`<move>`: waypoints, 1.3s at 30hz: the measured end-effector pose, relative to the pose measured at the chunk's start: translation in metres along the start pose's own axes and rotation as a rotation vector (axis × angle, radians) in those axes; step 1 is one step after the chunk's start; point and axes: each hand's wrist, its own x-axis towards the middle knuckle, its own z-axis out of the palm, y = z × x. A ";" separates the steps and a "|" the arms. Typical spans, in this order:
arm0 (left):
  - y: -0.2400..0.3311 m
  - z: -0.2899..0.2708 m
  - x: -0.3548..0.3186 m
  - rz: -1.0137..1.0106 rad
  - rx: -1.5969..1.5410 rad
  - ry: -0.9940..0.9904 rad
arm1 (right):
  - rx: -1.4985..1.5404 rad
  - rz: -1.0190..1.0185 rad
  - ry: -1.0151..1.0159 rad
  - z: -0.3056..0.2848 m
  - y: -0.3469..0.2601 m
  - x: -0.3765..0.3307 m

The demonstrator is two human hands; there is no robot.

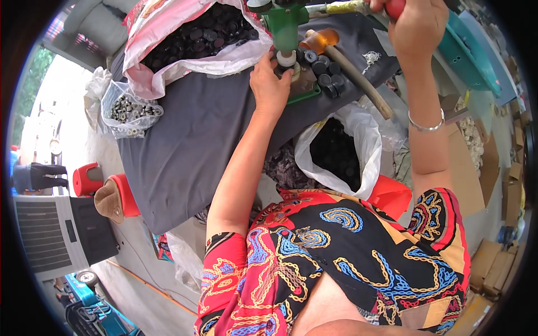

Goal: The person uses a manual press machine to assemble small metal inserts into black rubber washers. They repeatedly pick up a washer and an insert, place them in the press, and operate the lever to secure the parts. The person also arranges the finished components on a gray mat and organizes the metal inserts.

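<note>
A green hand press (282,31) stands on the dark cloth at the far side. My left hand (270,85) reaches to its base, fingertips and thumb closed around a small black round cap (284,68) under the press's white-ended ram (286,58). The fingers partly hide the cap. Raised at the upper right, my right hand (417,28) is wrapped round the red knob (395,8) of the press's lever (342,7). Several black round caps (320,68) lie beside the press, close to a mallet with an amber head (320,40).
A large pink-white sack (140,78) of black caps lies at the far left, beside a clear bag of small metal parts (133,109). Nearer me is an open white bag (370,151) of black pieces. A teal basin (468,53) stands right; a red stool (87,179) left.
</note>
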 end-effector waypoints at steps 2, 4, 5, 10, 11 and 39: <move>0.001 0.000 0.001 -0.012 0.008 -0.003 | -0.029 -0.060 0.010 -0.003 0.000 -0.014; -0.005 0.003 0.001 -0.006 0.000 0.010 | -0.057 -0.122 -0.102 -0.014 -0.001 -0.029; -0.004 0.002 0.000 -0.007 -0.026 0.008 | -0.071 -0.152 -0.156 -0.020 -0.001 -0.038; -0.003 -0.003 -0.004 -0.058 -0.199 0.002 | -0.113 -0.328 -0.142 -0.041 0.031 -0.135; -0.008 -0.002 0.002 -0.054 -0.169 0.019 | -0.095 -0.307 -0.122 -0.040 0.032 -0.133; -0.015 -0.008 0.063 -0.290 -0.491 -0.682 | -0.015 -0.008 -0.069 0.026 0.060 0.076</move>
